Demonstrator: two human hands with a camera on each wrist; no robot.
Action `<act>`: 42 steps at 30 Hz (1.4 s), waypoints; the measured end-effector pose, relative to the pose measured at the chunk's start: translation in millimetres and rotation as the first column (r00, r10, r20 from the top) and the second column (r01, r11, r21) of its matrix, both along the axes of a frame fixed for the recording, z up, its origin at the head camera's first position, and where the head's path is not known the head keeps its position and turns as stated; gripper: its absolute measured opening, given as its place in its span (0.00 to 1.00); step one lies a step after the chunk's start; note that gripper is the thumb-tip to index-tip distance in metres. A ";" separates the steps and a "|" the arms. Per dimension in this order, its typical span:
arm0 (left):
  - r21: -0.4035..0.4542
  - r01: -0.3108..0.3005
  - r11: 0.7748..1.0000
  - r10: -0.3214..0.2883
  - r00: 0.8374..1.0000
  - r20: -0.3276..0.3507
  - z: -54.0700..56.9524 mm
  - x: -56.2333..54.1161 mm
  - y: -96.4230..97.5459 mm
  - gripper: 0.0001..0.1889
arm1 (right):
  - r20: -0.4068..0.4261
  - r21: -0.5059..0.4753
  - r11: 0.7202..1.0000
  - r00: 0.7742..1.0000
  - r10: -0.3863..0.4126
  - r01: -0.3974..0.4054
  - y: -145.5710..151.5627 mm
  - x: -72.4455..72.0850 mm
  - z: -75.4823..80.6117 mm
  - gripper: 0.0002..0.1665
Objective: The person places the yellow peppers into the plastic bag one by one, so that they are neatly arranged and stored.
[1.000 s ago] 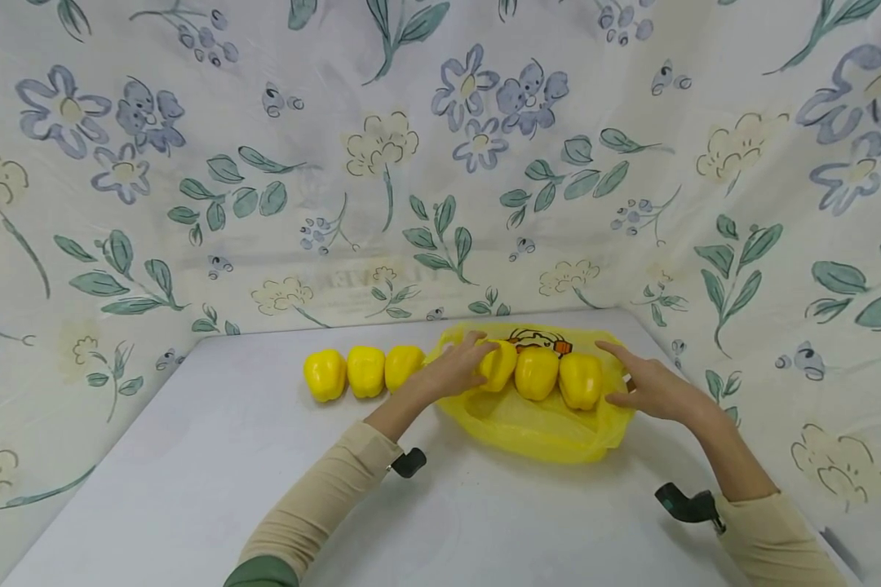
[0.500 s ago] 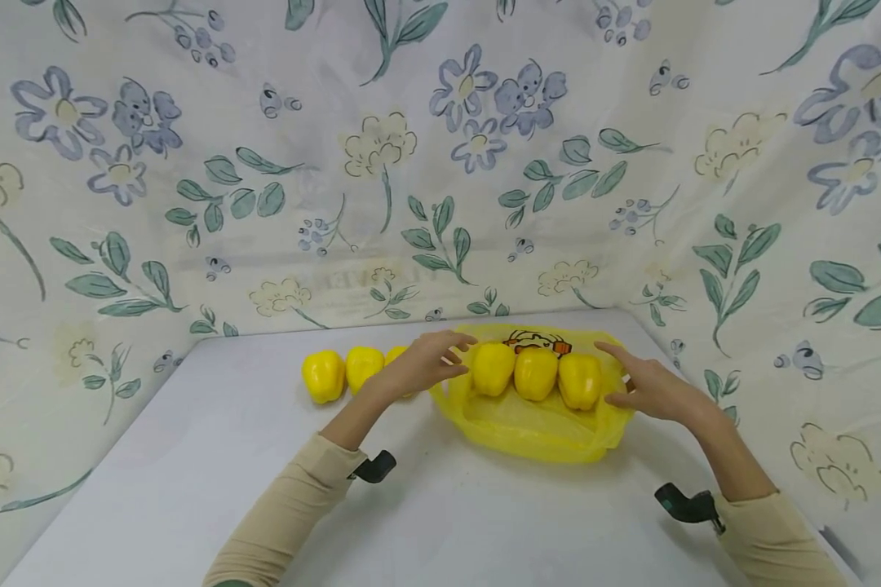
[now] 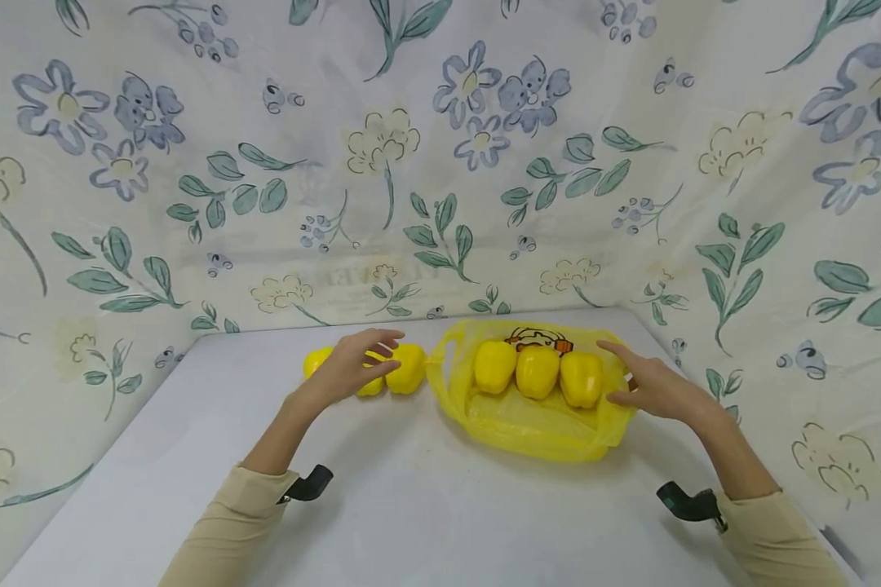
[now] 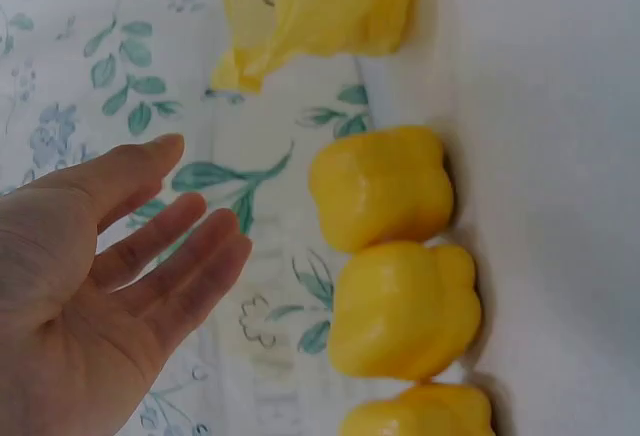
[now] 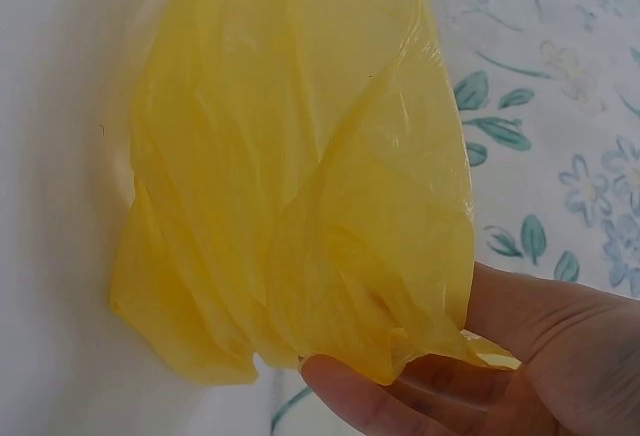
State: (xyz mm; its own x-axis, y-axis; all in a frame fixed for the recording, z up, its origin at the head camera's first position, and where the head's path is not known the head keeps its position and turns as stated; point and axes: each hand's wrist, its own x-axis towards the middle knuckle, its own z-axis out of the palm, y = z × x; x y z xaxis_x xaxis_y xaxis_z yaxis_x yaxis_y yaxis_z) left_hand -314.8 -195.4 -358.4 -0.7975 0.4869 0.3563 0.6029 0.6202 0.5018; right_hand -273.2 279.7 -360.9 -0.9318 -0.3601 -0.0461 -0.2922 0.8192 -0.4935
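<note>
My left hand (image 3: 352,367) hovers over the row of yellow bell peppers on the left, fingers loosely spread and nothing in them. In the left wrist view the hand (image 4: 130,266) is apart from the peppers; one bell pepper (image 4: 385,186) stands at the end of the row closest to the bag. A yellow plastic bag (image 3: 529,424) lies with its mouth spread, and three bell peppers (image 3: 537,372) sit in a line inside it. At the bag's right edge, my right hand (image 3: 657,387) holds the plastic between thumb and fingers; the right wrist view shows the thin film (image 5: 300,176) gathered there.
The white table (image 3: 440,522) runs up to a floral cloth (image 3: 382,204) hanging behind and at both sides. Two bell peppers (image 3: 316,359) on the left are partly covered by the left hand. Black wrist cameras (image 3: 686,501) jut out from both cuffs.
My left hand has let go of a bell pepper inside the bag and moved left, over the peppers on the table. My right hand has stayed at the bag's edge.
</note>
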 end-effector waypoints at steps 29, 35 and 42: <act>-0.085 -0.261 0.961 0.268 0.960 0.079 -39.8 -15.1 -107.9 0.49 | 0.006 0.009 1.000 1.000 -0.019 0.018 0.7 -0.3 -1.5 0.48; -0.114 -0.279 0.954 0.291 0.950 0.111 -42.7 -20.0 -113.1 0.51 | -0.004 0.005 1.000 1.000 -0.018 0.018 1.2 0.8 -0.4 0.48; -0.184 -0.260 0.948 0.295 0.933 0.204 -46.8 -17.7 -120.1 0.56 | -0.001 0.004 1.000 1.000 -0.011 0.011 0.8 1.1 -3.6 0.48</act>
